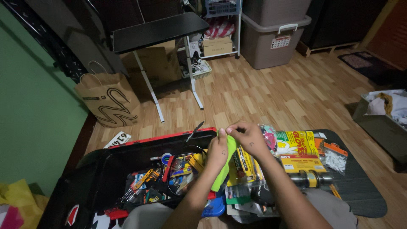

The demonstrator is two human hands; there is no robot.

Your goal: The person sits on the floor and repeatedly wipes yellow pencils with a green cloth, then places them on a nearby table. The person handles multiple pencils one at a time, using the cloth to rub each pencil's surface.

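My left hand [217, 151] and my right hand [249, 136] both grip a bright lime-green flat item [224, 163], held above the edge of a black toolbox [101, 169] with a red rim. The green item hangs down between my wrists; my right fingers pinch its top end. Inside the toolbox lie several small tools, packets and a roll of tape [166, 157]. Just right of my hands lie a yellow pack of gloves [296, 144] and other packaged hardware on a dark lid [360, 186].
A black-topped table on white legs [159, 29] stands beyond, with a brown paper bag [109, 99] at its left. Grey storage bins [275, 36] sit at the back, a box of cloth [383, 112] at right. A green wall [34, 110] runs along the left.
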